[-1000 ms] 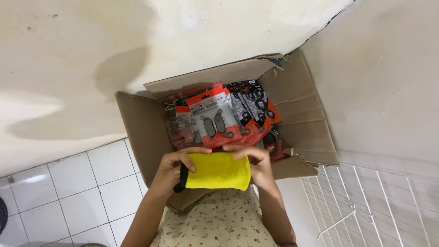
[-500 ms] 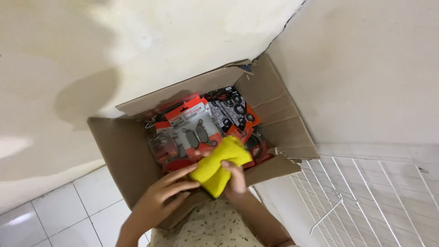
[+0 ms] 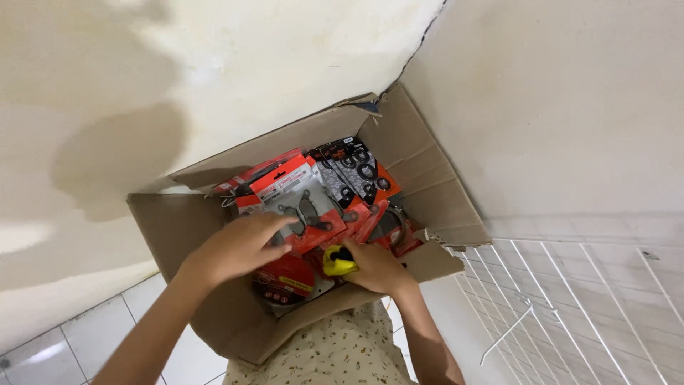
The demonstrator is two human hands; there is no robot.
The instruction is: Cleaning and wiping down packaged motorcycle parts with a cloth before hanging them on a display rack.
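both hands (image 3: pixel 242 246) inside cardboard box (image 3: pixel 178 228)

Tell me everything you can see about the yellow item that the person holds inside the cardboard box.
The yellow item shows only a small bright yellow part with a black end; its material is hard to tell. It sits low in the cardboard box, near the front wall, among red packets. The right hand closes around it and hides most of it. The left hand rests on the packets beside it.

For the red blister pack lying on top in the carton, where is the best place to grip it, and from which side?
Probably by the free upper edge of the red blister pack, coming from above through the open carton. It lies flat and tilted on the pile; the left hand covers its lower edge, and the right hand holds a yellow item beside it.
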